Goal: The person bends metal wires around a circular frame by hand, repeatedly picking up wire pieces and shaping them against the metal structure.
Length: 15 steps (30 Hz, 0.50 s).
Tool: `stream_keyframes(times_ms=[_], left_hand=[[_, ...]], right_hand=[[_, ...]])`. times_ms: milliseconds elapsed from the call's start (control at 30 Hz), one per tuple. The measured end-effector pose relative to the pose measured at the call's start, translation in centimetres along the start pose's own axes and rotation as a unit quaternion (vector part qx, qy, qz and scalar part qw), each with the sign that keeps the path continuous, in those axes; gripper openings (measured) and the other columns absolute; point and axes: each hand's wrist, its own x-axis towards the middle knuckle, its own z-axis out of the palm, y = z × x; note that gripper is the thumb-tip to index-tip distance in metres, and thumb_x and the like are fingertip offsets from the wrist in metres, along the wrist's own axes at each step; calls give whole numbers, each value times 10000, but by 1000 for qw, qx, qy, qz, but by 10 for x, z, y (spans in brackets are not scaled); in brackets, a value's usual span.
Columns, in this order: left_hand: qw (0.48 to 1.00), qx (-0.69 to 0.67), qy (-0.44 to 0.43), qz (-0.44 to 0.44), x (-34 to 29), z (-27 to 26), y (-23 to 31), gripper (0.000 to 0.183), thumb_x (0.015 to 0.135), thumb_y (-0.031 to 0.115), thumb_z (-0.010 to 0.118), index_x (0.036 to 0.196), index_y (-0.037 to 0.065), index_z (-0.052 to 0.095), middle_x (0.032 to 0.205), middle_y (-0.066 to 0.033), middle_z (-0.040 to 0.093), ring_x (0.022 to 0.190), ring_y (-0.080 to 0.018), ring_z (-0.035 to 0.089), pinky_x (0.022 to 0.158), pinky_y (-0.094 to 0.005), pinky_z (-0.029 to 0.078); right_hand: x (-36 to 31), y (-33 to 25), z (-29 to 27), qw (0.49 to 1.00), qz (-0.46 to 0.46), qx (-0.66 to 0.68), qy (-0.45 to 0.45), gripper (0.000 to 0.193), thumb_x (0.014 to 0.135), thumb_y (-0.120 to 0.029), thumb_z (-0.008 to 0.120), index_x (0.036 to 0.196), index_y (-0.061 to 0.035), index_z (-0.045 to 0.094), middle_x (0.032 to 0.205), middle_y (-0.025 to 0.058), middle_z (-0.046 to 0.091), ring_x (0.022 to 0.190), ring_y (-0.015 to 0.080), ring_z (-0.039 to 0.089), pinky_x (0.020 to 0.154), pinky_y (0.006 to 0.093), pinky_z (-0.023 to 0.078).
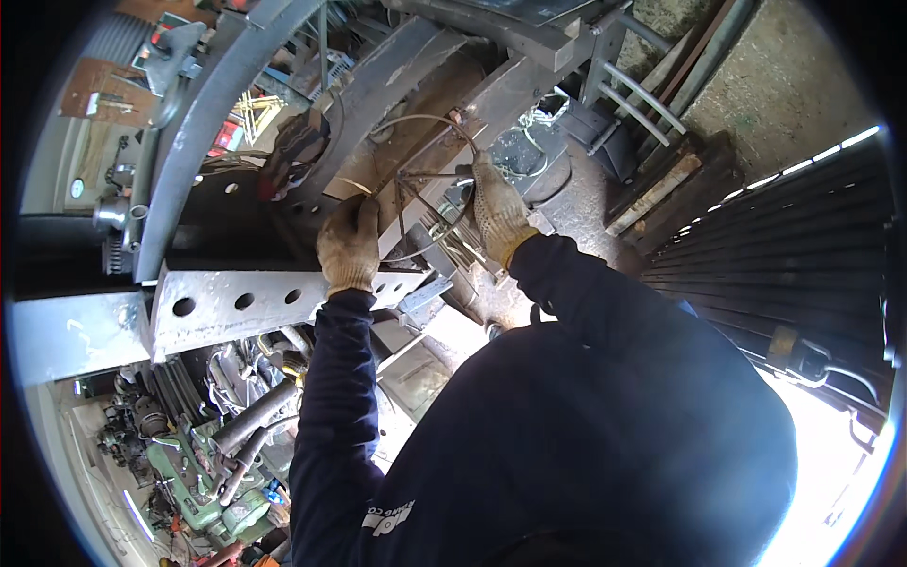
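From where I stand, the 2 gloved hands work close together over a thin rod frame (430,176), which sits between them, beside a long flat steel bar (501,94) that slants up and away to the right. The left hand (350,244) has its fingers bent downward near the left side of the rods; I cannot tell whether they close on anything. The right hand (499,206) has its fingers drawn together at the right end of the rods, where a pale wire (416,116) arcs up to its fingertips; how firmly it grips is hidden from me.

The rods look light and stiff, likely to tip or spring if taken by 1 end, so I'd hold them at the joints, with 1 hand at each side. The wire looks springier, best pinched near the part to be steered. Bare metal could slide a little under knitted gloves (503,227), whose cream fabric looks coarse, with yellow at the right cuff.

Around them the metal is heavier: a pale steel beam (267,285) with a row of round holes, and a smooth curved grey arm (196,142) bowing past the left side. A green machine (194,484) stands lower left, rounded and crowded with parts; at right hangs a dark ribbed panel (779,260).
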Motion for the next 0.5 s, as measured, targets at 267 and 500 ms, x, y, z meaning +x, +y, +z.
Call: stream_keyframes(times_ms=[267, 500], left_hand=[[969, 31, 91, 226, -50, -16, 78, 280, 887, 204, 657, 1117, 43, 663, 998, -190, 701, 893, -364, 686, 779, -424, 547], [975, -97, 72, 184, -77, 4, 144, 302, 899, 224, 677, 1128, 29, 652, 979, -190, 698, 860, -346, 692, 738, -401, 541]], right_hand=[[-33, 5, -31, 925, -271, -262, 53, 417, 1004, -381, 534, 1138, 4, 622, 1027, 258, 665, 986, 432, 632, 861, 472, 488], [-53, 15, -24, 777, -586, -218, -73, 372, 920, -243, 662, 1193, -24, 536, 973, 180, 640, 859, 332, 663, 760, 413, 527]])
